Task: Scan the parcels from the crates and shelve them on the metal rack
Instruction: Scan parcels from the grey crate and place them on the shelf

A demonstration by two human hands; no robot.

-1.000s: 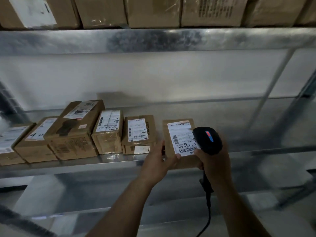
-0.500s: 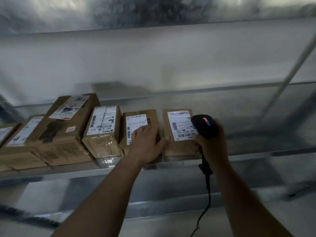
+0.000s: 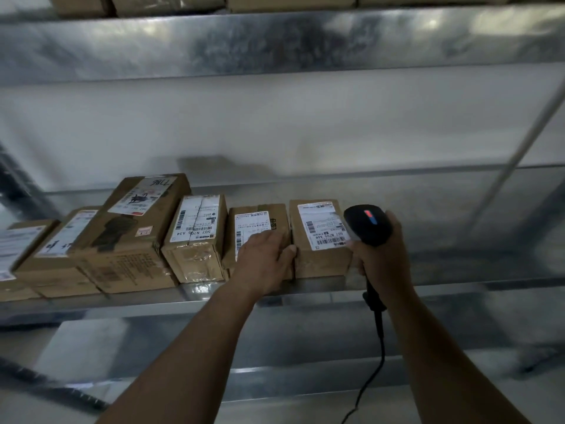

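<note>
The left hand (image 3: 266,258) lies flat on top of a small parcel (image 3: 260,217), with its fingers loose and not gripping. Its thumb touches the front corner, next to the gap. Just right of this hand stands the last parcel (image 3: 318,237), with its white label facing up. The right hand (image 3: 382,261) is wrapped tight around a black scanner (image 3: 368,224), touching that last parcel's right side. A cord (image 3: 379,347) hangs down below this hand. To the left of the left hand, more parcels (image 3: 195,237) sit in a row. All rest on the metal shelf (image 3: 458,270).
</note>
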